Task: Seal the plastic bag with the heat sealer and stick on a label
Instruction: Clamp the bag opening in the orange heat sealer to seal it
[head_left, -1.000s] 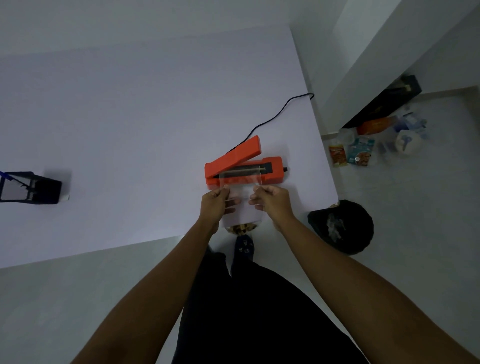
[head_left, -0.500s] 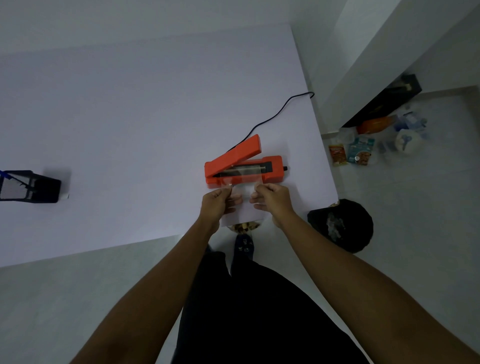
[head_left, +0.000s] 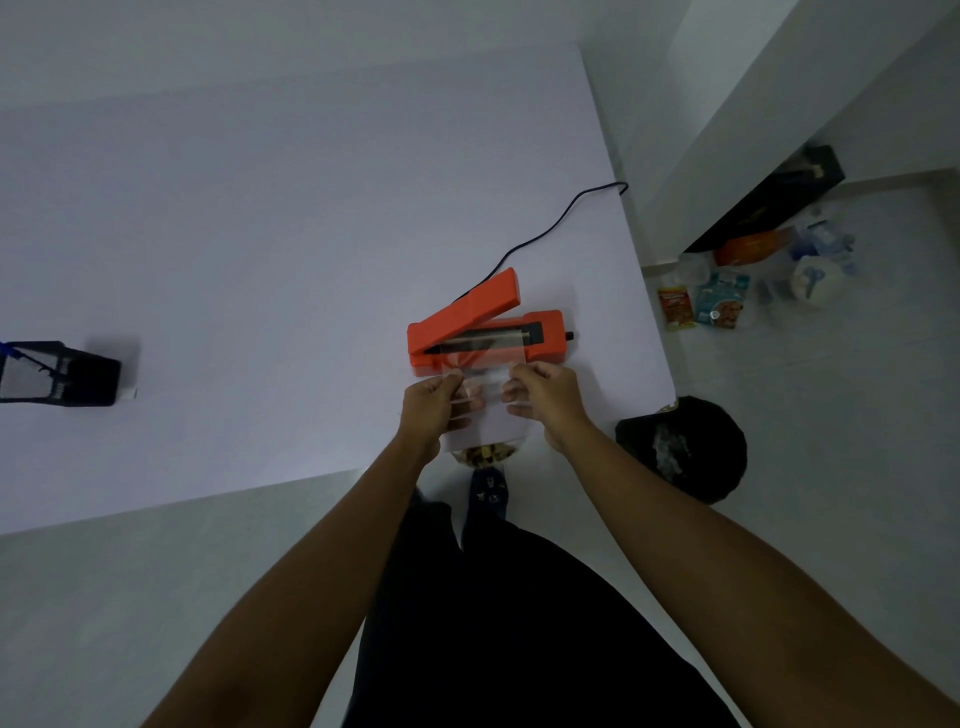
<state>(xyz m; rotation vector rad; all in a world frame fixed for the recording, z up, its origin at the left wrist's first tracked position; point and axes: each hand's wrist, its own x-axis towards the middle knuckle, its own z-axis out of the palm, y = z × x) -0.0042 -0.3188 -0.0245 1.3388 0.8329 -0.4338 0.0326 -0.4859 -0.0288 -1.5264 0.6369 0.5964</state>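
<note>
An orange heat sealer (head_left: 543, 338) stands on the white table (head_left: 260, 260) near its right front corner, its lid raised at an angle. A clear plastic bag (head_left: 485, 405) with brown contents at its bottom hangs over the table's front edge. Its open top lies over the sealer's black bar. My left hand (head_left: 431, 410) pinches the bag's left side and my right hand (head_left: 543, 397) pinches its right side, both just in front of the sealer. No label is visible.
A black cord (head_left: 550, 228) runs from the sealer to the table's right edge. A black mesh holder (head_left: 62, 374) stands at the far left. On the floor to the right are a black bin (head_left: 685, 447), food packets (head_left: 701, 306) and other clutter.
Both hands have pushed the bag's top a little further over the sealer's bar. The sealer's lid stays raised.
</note>
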